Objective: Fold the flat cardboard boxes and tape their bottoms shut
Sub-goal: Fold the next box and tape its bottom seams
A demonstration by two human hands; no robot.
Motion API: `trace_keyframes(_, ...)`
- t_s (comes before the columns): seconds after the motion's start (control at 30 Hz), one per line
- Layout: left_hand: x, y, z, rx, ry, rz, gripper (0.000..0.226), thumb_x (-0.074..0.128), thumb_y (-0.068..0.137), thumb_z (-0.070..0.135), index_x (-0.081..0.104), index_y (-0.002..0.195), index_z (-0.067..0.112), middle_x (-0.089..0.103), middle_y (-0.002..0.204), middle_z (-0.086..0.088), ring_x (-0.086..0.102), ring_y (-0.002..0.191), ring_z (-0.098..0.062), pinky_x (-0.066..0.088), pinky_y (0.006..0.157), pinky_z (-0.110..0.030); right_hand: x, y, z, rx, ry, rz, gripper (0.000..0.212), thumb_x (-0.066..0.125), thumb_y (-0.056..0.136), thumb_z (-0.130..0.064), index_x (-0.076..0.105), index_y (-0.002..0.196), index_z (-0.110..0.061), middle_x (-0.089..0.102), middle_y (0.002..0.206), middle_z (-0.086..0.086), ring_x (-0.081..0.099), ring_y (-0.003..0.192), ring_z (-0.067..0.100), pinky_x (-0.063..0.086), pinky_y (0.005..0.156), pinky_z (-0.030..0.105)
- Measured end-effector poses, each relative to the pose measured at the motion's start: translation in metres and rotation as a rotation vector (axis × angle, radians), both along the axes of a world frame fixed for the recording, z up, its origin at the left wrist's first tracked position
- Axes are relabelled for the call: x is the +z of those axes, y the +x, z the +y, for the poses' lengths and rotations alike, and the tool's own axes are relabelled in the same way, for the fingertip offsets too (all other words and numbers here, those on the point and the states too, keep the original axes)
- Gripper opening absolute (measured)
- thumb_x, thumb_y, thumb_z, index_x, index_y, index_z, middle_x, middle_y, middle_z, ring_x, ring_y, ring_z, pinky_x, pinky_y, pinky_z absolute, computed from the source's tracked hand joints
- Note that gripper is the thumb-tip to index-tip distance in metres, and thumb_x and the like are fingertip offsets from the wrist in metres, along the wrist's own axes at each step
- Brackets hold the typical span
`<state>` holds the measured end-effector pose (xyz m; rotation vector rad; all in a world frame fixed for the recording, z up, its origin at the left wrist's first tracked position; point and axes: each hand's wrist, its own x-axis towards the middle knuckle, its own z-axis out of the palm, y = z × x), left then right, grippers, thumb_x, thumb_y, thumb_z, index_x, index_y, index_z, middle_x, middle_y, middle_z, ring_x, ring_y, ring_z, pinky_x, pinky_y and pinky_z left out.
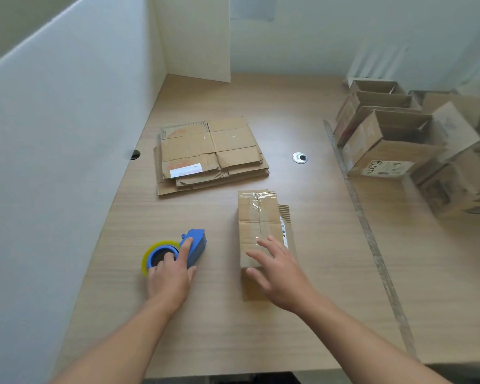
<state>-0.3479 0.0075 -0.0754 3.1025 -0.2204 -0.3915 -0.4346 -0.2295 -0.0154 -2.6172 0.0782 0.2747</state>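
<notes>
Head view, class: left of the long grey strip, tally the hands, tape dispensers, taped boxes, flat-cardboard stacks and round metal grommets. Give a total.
Hands: 2 (left hand holds the dispenser, right hand touches the box)
Tape dispenser: 1
Taped box: 1
Flat-cardboard stack: 1
Grommet: 1
Total: 6

The tape dispenser (196,245) lies left of the taped box (258,217); flat boxes (211,151) behind; folded boxes (385,139) rightmost.

Soft, even daylight, faint shadows; wide-angle bending at edges; folded boxes (405,139) at right look perhaps motion-blurred.
</notes>
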Motion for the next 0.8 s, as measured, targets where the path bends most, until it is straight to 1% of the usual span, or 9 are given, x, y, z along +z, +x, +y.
trace_keyframes(0.13,-0.004,0.009,0.001,-0.010,-0.027,0.009,0.069,0.037,0.104,0.047,-0.006,0.157,0.039,0.057,0.108,-0.003,0.057,0.087,-0.022,0.046,0.081,-0.034,-0.001,-0.011,0.005,-0.082,0.075,0.003,0.044,0.050,0.101,-0.043,0.048,0.145,-0.034,0.027,0.161,-0.003,0.004,0.153,0.015,0.018,0.122,0.044)
trace_keyframes(0.27,-0.008,0.013,0.007,-0.070,-0.013,0.032,0.071,0.039,0.103,0.046,-0.006,0.158,0.037,0.057,0.107,-0.004,0.045,0.081,-0.020,0.045,0.083,-0.034,-0.003,-0.019,0.015,-0.132,0.109,-0.015,0.043,0.053,0.102,-0.036,0.049,0.145,-0.031,0.029,0.160,-0.001,0.008,0.153,0.017,0.013,0.120,0.033)
trace_keyframes(0.33,-0.003,0.017,0.008,-0.049,-0.094,0.089,0.073,0.044,0.102,0.046,-0.004,0.157,0.038,0.057,0.112,-0.006,0.053,0.087,-0.024,0.047,0.086,-0.037,-0.002,-0.020,0.022,-0.147,0.126,-0.030,0.042,0.055,0.101,-0.032,0.051,0.143,-0.030,0.031,0.159,0.000,0.012,0.152,0.019,0.014,0.118,0.029)
trace_keyframes(0.43,0.006,0.026,0.012,-0.049,-0.238,0.145,0.076,0.050,0.100,0.043,0.002,0.157,0.039,0.059,0.123,-0.008,0.060,0.108,-0.032,0.048,0.088,-0.039,0.002,-0.014,0.028,-0.185,0.184,-0.068,0.040,0.059,0.099,-0.029,0.056,0.140,-0.026,0.037,0.154,0.000,0.024,0.148,0.018,0.018,0.115,0.025)
trace_keyframes(0.53,0.025,0.025,0.022,-0.182,-0.366,0.182,0.075,0.055,0.097,0.042,0.007,0.154,0.048,0.057,0.131,-0.002,0.057,0.113,-0.030,0.047,0.088,-0.038,0.013,-0.001,0.027,-0.235,0.292,-0.138,0.039,0.060,0.099,-0.026,0.058,0.138,-0.024,0.050,0.142,-0.002,0.045,0.132,0.014,0.035,0.113,0.029)
trace_keyframes(0.6,0.040,0.017,0.030,-0.313,-0.397,0.170,0.074,0.057,0.096,0.042,0.012,0.153,0.051,0.056,0.135,0.008,0.058,0.110,-0.026,0.047,0.087,-0.036,0.022,0.007,0.024,-0.283,0.390,-0.143,0.040,0.059,0.099,-0.026,0.056,0.139,-0.025,0.057,0.132,-0.007,0.057,0.114,0.010,0.047,0.100,0.030)
trace_keyframes(0.7,0.057,0.004,0.038,-0.485,-0.447,0.079,0.071,0.060,0.095,0.040,0.019,0.151,0.052,0.057,0.131,0.014,0.061,0.097,-0.025,0.045,0.077,-0.033,0.032,0.014,0.018,-0.275,0.450,-0.061,0.043,0.057,0.101,-0.029,0.050,0.143,-0.034,0.058,0.124,-0.011,0.059,0.103,0.005,0.045,0.080,0.010)
trace_keyframes(0.73,0.061,0.002,0.040,-0.549,-0.481,0.020,0.071,0.062,0.093,0.039,0.021,0.149,0.053,0.061,0.125,0.014,0.063,0.089,-0.025,0.044,0.071,-0.031,0.033,0.014,0.015,-0.241,0.457,-0.022,0.044,0.056,0.101,-0.029,0.048,0.143,-0.037,0.058,0.124,-0.012,0.058,0.103,0.003,0.045,0.078,0.009)
trace_keyframes(0.8,0.068,-0.001,0.042,-0.702,-0.505,-0.121,0.070,0.060,0.087,0.041,0.025,0.147,0.049,0.068,0.108,0.013,0.062,0.071,-0.019,0.044,0.057,-0.027,0.033,0.013,0.013,-0.168,0.481,0.036,0.046,0.056,0.101,-0.027,0.046,0.143,-0.043,0.058,0.126,-0.015,0.058,0.104,0.000,0.048,0.081,0.012)
